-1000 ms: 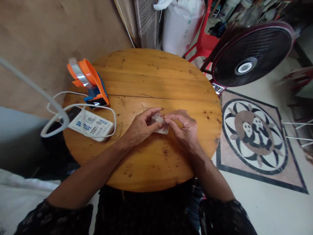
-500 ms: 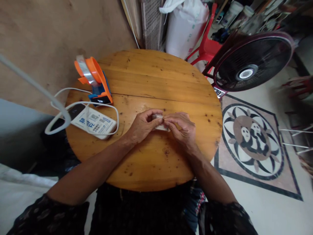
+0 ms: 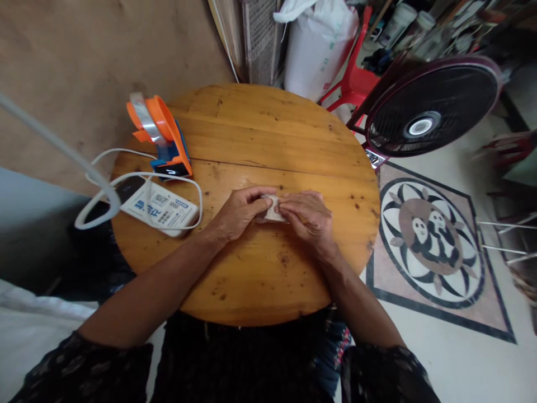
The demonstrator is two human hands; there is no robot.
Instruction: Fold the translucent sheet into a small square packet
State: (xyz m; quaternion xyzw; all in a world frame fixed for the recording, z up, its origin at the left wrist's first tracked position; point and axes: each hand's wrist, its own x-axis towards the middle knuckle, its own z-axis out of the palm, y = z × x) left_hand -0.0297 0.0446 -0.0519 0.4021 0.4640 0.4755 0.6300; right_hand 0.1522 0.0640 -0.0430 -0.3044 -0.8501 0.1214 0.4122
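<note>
On a round wooden table (image 3: 260, 134), my left hand (image 3: 239, 212) and my right hand (image 3: 308, 215) meet at the middle. Both pinch a small pale, crumpled piece (image 3: 273, 209) that rests low against the tabletop; I cannot make out what it is. Fingers of both hands are curled and pressed onto it, hiding most of it.
An orange tape dispenser (image 3: 161, 137) stands at the table's left. Beside it lies a white box with blue print (image 3: 160, 207), looped by a white cable (image 3: 126, 184). A dark standing fan (image 3: 428, 106) is at the right, with a white sack (image 3: 316, 47) and a red chair (image 3: 356, 78) behind the table.
Both hands have lowered the small pale piece from slightly raised down onto the tabletop and closed more tightly over it. The view shifted slightly.
</note>
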